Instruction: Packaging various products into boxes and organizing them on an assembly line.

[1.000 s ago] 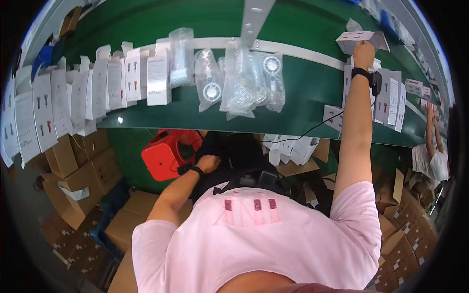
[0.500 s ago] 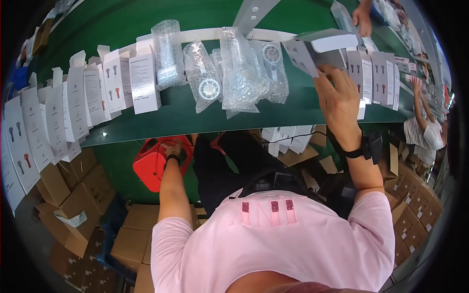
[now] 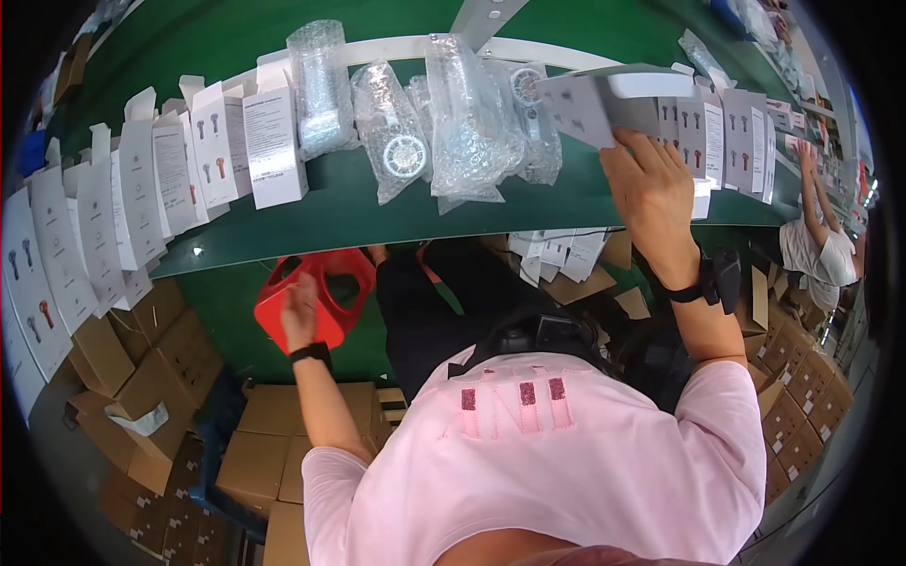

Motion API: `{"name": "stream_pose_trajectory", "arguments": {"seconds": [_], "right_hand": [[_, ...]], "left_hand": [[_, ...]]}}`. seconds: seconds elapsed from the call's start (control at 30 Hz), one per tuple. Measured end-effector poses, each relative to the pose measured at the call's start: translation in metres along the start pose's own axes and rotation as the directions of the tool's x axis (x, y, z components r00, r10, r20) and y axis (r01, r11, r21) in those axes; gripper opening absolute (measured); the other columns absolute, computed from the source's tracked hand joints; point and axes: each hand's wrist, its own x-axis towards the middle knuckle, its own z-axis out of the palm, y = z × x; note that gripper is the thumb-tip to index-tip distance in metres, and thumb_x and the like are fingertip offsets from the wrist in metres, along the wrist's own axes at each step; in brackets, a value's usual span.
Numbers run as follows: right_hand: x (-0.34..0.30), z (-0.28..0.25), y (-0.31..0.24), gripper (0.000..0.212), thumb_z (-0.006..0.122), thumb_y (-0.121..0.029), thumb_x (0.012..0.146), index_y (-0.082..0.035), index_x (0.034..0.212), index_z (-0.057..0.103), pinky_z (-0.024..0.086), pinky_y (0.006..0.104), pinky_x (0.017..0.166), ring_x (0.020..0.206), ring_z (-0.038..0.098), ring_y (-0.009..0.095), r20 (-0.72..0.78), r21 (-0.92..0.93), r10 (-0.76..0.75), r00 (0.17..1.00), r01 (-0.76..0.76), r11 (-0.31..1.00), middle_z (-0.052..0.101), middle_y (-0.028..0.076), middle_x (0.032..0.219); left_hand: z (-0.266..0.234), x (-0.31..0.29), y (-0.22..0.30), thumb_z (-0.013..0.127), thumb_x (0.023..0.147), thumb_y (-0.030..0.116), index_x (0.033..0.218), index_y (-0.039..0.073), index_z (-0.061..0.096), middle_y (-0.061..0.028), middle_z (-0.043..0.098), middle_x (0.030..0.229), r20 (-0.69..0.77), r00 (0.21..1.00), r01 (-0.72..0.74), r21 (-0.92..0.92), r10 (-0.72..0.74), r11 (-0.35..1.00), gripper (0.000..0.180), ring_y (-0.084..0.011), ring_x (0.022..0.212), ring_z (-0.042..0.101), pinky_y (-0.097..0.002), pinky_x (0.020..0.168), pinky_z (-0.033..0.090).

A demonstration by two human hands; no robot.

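My right hand [image 3: 651, 193] is closed on a white printed carton [image 3: 574, 106], which it holds tilted above the green workbench [image 3: 396, 219]. The carton's top end faces away from me. Below the bench's front edge, my left hand [image 3: 300, 307] is smeared by motion in front of a red plastic stool [image 3: 344, 316]; whether its fingers hold anything does not show. Several devices in bubble-wrap bags, among them a bagged handheld fan [image 3: 404, 156] with a round white grille, lie on the bench left of the raised carton.
A row of upright white cartons [image 3: 276, 141] with raised flaps lines the bench's left side. More white cartons [image 3: 746, 141] stand at the right. Brown cardboard boxes [image 3: 260, 443] are stacked below. A metal post [image 3: 486, 21] rises behind the bags. Another person [image 3: 816, 241] works far right.
My left hand has shifted left and toward me, off the stool's seat. My right hand keeps hold of the carton, almost unmoved. Another person's hand at the upper right has left the view.
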Motion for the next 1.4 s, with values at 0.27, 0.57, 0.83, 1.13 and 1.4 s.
{"name": "stream_pose_trajectory", "arguments": {"seconds": [0.27, 0.57, 0.83, 1.13, 1.4], "right_hand": [[0.001, -0.044, -0.034, 0.017, 0.069, -0.005, 0.073, -0.003, 0.086, 0.059, 0.046, 0.038, 0.073, 0.088, 0.055, 0.028, -0.044, 0.173, -0.058, 0.997, 0.065, 0.983, 0.062, 0.01, 0.088], [-0.021, -0.048, -0.042, 0.023, 0.06, -0.012, 0.09, 0.003, 0.107, 0.057, 0.048, 0.0336, 0.074, 0.084, 0.06, 0.025, 0.269, 0.893, -0.151, 0.951, -0.187, 0.409, 0.061, 0.012, 0.094], [-0.043, 0.082, -0.001, 0.037, 0.056, -0.003, 0.089, 0.007, 0.124, 0.05, 0.05, 0.0332, 0.092, 0.103, 0.062, 0.022, 0.642, 0.362, -0.48, 0.598, -0.788, -0.497, 0.06, 0.016, 0.117], [-0.033, 0.106, -0.007, 0.041, 0.065, -0.005, 0.081, 0.001, 0.121, 0.056, 0.051, 0.0229, 0.067, 0.079, 0.062, 0.011, 0.615, 0.45, -0.329, 0.716, -0.662, -0.599, 0.064, 0.006, 0.101], [-0.056, 0.126, 0.074, 0.022, 0.069, -0.019, 0.085, -0.006, 0.102, 0.065, 0.046, 0.0214, 0.061, 0.075, 0.06, 0.008, 0.688, 0.716, 0.465, 0.557, -0.417, -0.559, 0.067, 0.0, 0.091]], "left_hand": [[0.271, -0.157, -0.031, 0.068, 0.085, 0.03, 0.127, -0.009, 0.051, -0.0228, 0.061, 0.119, 0.158, 0.86, -0.276, 0.944, -0.485, -0.183, 0.06, -0.0322, 0.103, 0.064, -0.0384, 0.091, 0.048], [0.442, -0.155, -0.039, 0.077, 0.067, 0.037, 0.144, -0.008, 0.019, -0.0292, 0.052, 0.125, 0.778, 0.555, -0.821, 0.569, -0.295, -0.045, 0.106, -0.0381, 0.111, 0.055, -0.0355, 0.094, 0.044], [0.48, -0.121, -0.073, 0.059, 0.07, 0.063, 0.112, -0.012, 0.056, -0.0248, 0.065, 0.091, 0.248, 0.653, -0.652, 0.665, -0.715, -0.364, 0.086, -0.0335, 0.083, 0.065, -0.0374, 0.073, 0.05], [0.486, -0.076, -0.061, 0.063, 0.067, 0.058, 0.091, -0.006, 0.066, -0.016, 0.067, 0.078, 0.226, 0.581, -0.622, 0.743, -0.781, -0.248, 0.068, -0.0256, 0.071, 0.066, -0.0342, 0.065, 0.05], [0.427, -0.05, 0.005, 0.072, 0.073, 0.013, 0.143, 0.005, 0.034, -0.0107, 0.049, 0.131, 0.495, 0.686, -0.37, 0.868, -0.533, 0.33, 0.08, -0.0217, 0.116, 0.05, -0.0339, 0.1, 0.037]]}}
